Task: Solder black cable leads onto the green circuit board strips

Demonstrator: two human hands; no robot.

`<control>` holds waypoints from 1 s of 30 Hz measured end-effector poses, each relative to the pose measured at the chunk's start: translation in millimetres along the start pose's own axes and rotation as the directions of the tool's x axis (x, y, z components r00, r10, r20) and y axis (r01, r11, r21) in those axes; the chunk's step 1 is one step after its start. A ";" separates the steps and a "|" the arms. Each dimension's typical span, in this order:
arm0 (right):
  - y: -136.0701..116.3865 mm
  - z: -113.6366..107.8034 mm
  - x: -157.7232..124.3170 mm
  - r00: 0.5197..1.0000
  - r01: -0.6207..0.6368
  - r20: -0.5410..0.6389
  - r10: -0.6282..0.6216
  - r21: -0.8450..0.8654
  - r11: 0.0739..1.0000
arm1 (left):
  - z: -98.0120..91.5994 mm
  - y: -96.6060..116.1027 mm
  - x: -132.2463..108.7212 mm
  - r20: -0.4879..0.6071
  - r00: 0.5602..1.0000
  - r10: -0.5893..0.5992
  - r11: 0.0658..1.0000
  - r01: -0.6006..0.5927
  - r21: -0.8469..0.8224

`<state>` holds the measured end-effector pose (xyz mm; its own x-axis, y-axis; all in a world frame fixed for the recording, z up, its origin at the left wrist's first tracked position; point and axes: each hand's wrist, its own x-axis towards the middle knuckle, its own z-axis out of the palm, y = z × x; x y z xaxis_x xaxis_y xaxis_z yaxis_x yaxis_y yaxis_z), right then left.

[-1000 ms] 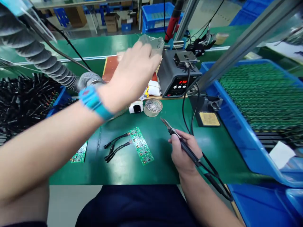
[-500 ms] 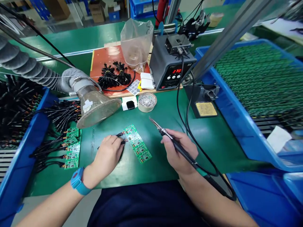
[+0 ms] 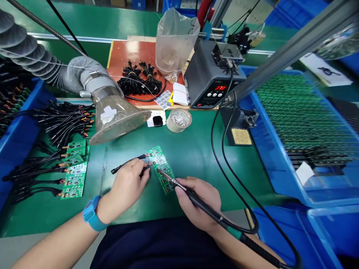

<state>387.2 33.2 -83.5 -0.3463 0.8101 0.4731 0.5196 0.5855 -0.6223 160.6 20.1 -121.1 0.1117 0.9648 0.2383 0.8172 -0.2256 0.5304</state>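
Right hand (image 3: 200, 203) grips an iron (image 3: 179, 185), tip on the board (image 3: 162, 164); left hand (image 3: 127, 185) pinches a wire (image 3: 127, 162) beside the board.

A green-matted workbench (image 3: 196, 149) stood under bright, even light, flanked by blue bins (image 3: 267, 149), with a grey ribbed hose (image 3: 22, 45) at left, a slanting aluminium post (image 3: 291, 45) at right, and another green bench (image 3: 117, 22) behind.

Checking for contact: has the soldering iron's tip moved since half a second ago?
Yes. The soldering iron in the right hand has come away from the round tin, toward the person and leftward, its tip now over the circuit board.
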 end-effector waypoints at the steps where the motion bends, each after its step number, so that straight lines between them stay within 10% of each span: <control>1: 0.2 2.4 0.5 1.000 0.000 0.006 0.000 0.010 1.000 | 0.8 0.5 -0.6 -0.002 1.000 0.001 1.000 -0.001 0.000; 30: 5.1 18.3 1.4 0.989 0.121 0.075 -0.127 0.089 0.989 | 4.3 5.4 -0.4 -0.007 0.999 -0.049 0.999 0.049 -0.017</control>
<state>375.1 37.9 -97.5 -0.4671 0.7289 0.5006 0.4025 0.6793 -0.6136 167.4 19.0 -121.8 0.0673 0.9738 0.2174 0.8118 -0.1801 0.5555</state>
